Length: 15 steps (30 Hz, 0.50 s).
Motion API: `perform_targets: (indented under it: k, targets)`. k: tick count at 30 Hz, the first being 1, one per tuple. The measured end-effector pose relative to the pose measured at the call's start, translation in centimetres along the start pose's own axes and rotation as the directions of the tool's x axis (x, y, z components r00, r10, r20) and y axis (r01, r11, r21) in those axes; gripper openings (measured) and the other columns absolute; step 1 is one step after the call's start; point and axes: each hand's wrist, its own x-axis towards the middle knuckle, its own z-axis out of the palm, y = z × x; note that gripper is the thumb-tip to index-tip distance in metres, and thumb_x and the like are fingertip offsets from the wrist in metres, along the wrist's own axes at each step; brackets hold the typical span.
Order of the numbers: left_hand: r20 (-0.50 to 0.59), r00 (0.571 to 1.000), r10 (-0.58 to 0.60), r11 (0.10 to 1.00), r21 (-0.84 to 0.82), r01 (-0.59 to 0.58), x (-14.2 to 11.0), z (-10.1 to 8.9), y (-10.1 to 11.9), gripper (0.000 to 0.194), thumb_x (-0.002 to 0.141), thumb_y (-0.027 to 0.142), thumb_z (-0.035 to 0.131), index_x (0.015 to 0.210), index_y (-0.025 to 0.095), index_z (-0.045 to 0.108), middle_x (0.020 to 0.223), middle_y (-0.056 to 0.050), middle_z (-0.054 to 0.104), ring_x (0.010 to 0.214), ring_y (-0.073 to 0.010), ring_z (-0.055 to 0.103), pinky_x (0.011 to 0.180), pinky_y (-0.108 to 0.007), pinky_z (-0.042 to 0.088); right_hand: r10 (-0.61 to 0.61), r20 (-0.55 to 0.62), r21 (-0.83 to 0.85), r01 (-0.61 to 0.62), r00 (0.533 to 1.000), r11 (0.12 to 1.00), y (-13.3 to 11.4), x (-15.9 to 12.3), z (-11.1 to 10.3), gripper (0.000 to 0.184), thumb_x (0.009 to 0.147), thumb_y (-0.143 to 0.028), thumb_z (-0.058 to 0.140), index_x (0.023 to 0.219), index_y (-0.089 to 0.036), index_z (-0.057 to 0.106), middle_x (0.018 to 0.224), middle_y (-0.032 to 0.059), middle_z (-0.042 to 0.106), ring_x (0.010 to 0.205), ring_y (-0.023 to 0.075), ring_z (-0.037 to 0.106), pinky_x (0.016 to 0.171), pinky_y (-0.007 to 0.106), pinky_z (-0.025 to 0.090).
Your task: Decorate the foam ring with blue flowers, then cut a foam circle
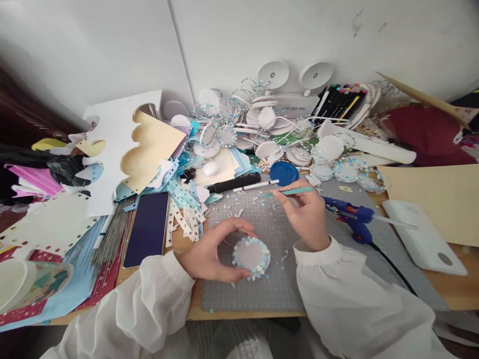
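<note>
Left hand (210, 250) clamped on round white disc (250, 253), blue-white stars (266, 256) ringing it, middle bare; right hand's (307, 213) fingers pinching teal tweezers (300, 190)!

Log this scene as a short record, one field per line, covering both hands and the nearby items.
left hand: thumb and fingers at opposite edges of white disc
disc trim: small blue and white pieces around its rim
right hand: holding teal tweezers
surface: gray cutting mat, littered with small bits
left of mat: phone
right of right hand: blue glue gun
beyond hands: blue lid
</note>
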Motion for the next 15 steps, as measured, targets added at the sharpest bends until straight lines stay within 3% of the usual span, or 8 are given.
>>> perform_targets:
  k: [2, 5, 11, 15]
  targets:
    - [-0.015, 1.0, -0.003, 1.0, 0.006, 0.003, -0.02, -0.03, 0.06, 0.064, 0.062, 0.027, 0.08, 0.118, 0.02, 0.05, 0.115, -0.01, 0.059, 0.109, -0.0256, 0.055, 0.098, -0.041, 0.042, -0.108, 0.027, -0.176, 0.111, 0.994, 0.978, 0.17, 0.29, -0.45, 0.008, 0.08, -0.021, 0.065, 0.074, -0.021, 0.059, 0.075, 0.0013, 0.062, 0.074, 0.0179, 0.061, 0.069, 0.031, 0.047]
    - [-0.009, 1.0, 0.003, 1.0, -0.009, -0.003, -0.09, -0.05, -0.09, 0.067, 0.062, 0.026, 0.081, 0.121, 0.021, 0.048, 0.116, -0.009, 0.059, 0.109, -0.0247, 0.056, 0.098, -0.04, 0.042, -0.163, 0.087, -0.284, 0.182, 0.983, 0.941, 0.34, 0.51, -0.76, 0.011, 0.08, -0.018, 0.062, 0.072, -0.022, 0.057, 0.073, 0.0011, 0.062, 0.072, 0.0183, 0.06, 0.067, 0.03, 0.045]
    - [0.102, 0.995, 0.016, 0.997, 0.07, -0.024, 0.12, 0.05, -0.62, 0.078, 0.058, 0.035, 0.085, 0.125, 0.025, 0.045, 0.115, -0.007, 0.063, 0.116, -0.0251, 0.052, 0.104, -0.043, 0.036, -0.113, 0.148, -0.326, 0.157, 0.982, 0.932, 0.66, 0.22, -0.53, 0.011, 0.08, -0.018, 0.061, 0.072, -0.022, 0.055, 0.071, 0.0004, 0.063, 0.065, 0.018, 0.06, 0.065, 0.03, 0.044]
    - [0.075, 0.996, -0.042, 0.976, 0.218, 0.024, 0.26, -0.02, -0.37, 0.076, 0.053, 0.048, 0.085, 0.118, 0.024, 0.053, 0.121, -0.009, 0.058, 0.121, -0.0292, 0.046, 0.104, -0.045, 0.034, -0.075, 0.178, -0.358, 0.136, 0.981, 0.924, 0.79, 0.02, -0.31, 0.011, 0.078, -0.019, 0.063, 0.072, -0.022, 0.054, 0.067, -0.0004, 0.063, 0.061, 0.0178, 0.059, 0.062, 0.031, 0.043]
